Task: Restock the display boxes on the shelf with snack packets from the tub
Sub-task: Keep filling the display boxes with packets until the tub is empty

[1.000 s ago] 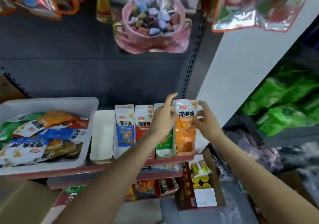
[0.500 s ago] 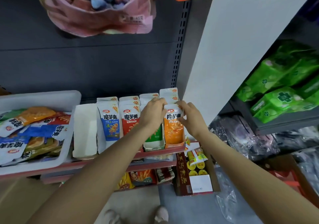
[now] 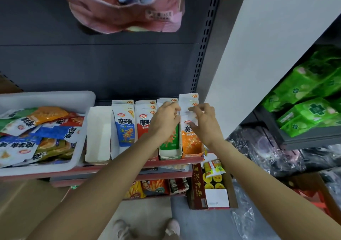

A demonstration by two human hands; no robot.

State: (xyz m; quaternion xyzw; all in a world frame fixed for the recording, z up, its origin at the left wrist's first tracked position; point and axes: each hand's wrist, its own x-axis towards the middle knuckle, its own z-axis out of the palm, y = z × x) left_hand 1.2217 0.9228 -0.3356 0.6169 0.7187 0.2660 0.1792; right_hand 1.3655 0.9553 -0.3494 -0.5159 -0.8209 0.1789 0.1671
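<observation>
Now | orange packet point(image 3: 190, 140) upright, long axis vertical | both hands at its top

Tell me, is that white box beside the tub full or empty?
Empty: the white box shows only bare white inside, while the neighbouring blue packets stand upright.

Both forearms point(image 3: 103, 184) are bare with no sleeves, and the feet wear pale shoes point(image 3: 172, 227).

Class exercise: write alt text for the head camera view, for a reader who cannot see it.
Both hands, left hand and right hand, tuck orange snack packets into the rightmost display box on a red-edged shelf. Blue, red and green packets fill neighbouring boxes; one white box stands empty beside a tub of mixed packets.
</observation>
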